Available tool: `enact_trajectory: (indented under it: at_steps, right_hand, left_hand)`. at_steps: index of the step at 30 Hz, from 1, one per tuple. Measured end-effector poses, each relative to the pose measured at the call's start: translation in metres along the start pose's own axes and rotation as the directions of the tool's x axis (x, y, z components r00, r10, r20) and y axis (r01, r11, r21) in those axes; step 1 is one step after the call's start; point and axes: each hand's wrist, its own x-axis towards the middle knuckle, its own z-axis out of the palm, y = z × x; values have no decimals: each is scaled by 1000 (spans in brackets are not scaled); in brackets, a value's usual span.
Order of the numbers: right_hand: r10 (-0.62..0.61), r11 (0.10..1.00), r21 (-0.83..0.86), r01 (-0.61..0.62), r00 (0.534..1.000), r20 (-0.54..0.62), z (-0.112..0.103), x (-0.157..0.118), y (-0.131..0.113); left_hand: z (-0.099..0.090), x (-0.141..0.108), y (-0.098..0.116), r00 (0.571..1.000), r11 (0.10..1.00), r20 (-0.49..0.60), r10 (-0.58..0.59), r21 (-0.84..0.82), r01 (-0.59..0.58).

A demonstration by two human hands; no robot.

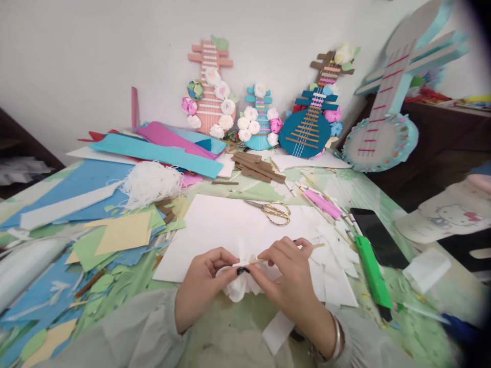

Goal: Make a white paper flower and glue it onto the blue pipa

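Both hands meet over the near edge of a white paper sheet [218,225]. My left hand [205,281] pinches a white paper flower [235,292] with ruffled petals. In my right hand [289,273] is a thin wooden stick [317,246], whose tip end reaches the flower between the two thumbs. The fingers partly hide the flower's middle and the stick's near end. Gold-handled scissors [276,212] lie on the sheet beyond the hands. Below my right wrist rests a loose white paper strip [278,331].
At left lie green and cream paper scraps [125,232] and a heap of white string [151,183]. Brown strips [257,166] lie behind. A black phone [378,235], a green utility knife [372,276] and a cup [445,212] are at right. Paper-flowered lute models [307,132] stand by the wall.
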Motion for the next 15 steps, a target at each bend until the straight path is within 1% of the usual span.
enact_trajectory:
  at_steps: [3,6,8,11,15]
  right_hand:
    - [7,1000,19,-7,1000,-16,2,-1,2]
    - [0,999,43,2,999,-44,2,-2,4]
    - [-5,999,53,8,999,-44,1,-1,5]
    - [-17,999,47,18,999,-30,1,1,8]
    - [-19,1000,22,20,999,-40,2,3,8]
  left_hand:
    - [-3,1,-1,1000,998,0,30,46,-30]
    - [-4,2,-1,994,989,38,100,108,-104]
    - [-3,3,-1,989,979,42,143,143,-147]
    - [-2,6,-2,983,974,38,182,132,-186]
    - [-4,10,-5,981,979,41,187,75,-190]
